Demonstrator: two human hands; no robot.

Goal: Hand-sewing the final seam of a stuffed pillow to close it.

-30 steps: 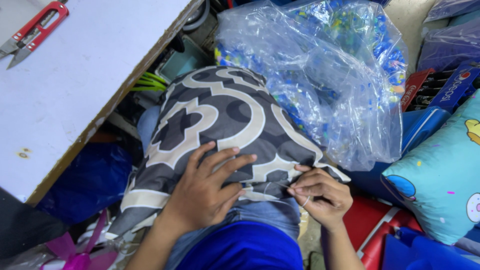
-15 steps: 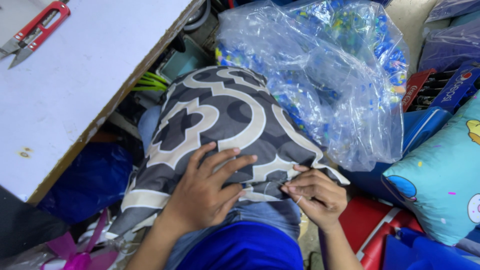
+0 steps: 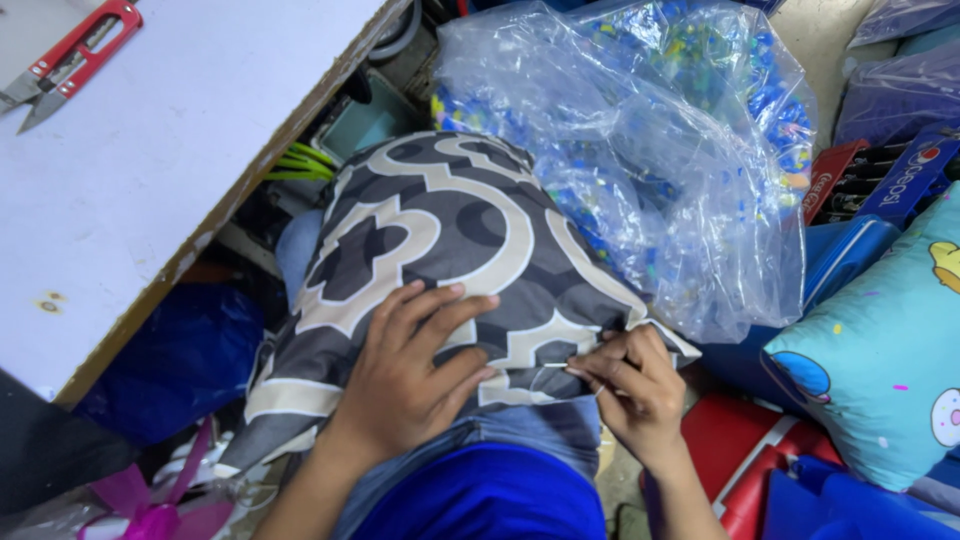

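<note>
Head view: a grey cushion (image 3: pixel 440 240) with a cream lattice pattern lies on the person's lap, just right of the white table (image 3: pixel 150 190). The left hand (image 3: pixel 405 375) lies flat on its near part, fingers spread and pressing the fabric. The right hand (image 3: pixel 630 385) pinches the cushion's near right edge, fingertips together on the seam; a thin needle seems to show there, though it is too small to be sure. Red thread snips (image 3: pixel 70 60) lie far left on the table. A clear plastic bag (image 3: pixel 680 170) touches the cushion's far right side, and a light blue pillow (image 3: pixel 890 370) sits right.
</note>
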